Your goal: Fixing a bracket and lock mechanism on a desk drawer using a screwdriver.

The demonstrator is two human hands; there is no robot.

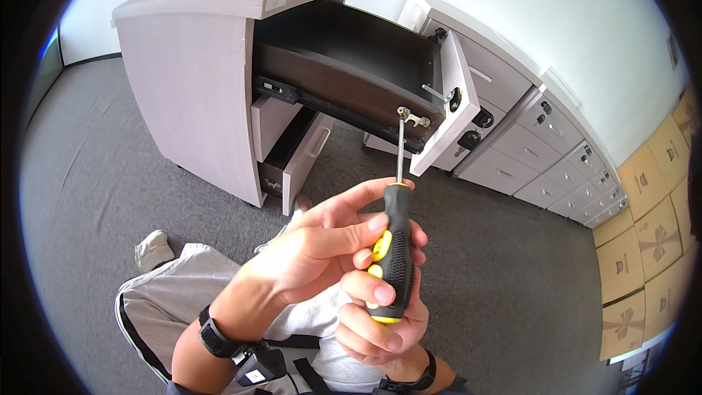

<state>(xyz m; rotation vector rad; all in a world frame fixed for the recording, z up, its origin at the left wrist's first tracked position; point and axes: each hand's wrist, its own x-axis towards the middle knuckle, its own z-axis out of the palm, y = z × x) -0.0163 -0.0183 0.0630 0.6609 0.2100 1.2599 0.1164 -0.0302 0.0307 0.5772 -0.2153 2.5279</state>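
Note:
A screwdriver with a black and yellow handle points away from me, its shaft up and its tip at a small metal bracket on the side of a drawer. My left hand pinches the upper handle between thumb and fingers. Around the lower handle wraps my right hand. The open dark brown drawer has a pale front panel with a lock and a metal rod on it. Along the drawer's lower side runs a black slide rail. Whether the tip sits in a screw is too small to tell.
The pale grey cabinet stands ahead to the left, with a lower drawer also pulled out. A row of similar drawer cabinets lines the wall at right. Cardboard boxes are stacked at far right. Dark grey carpet covers the floor.

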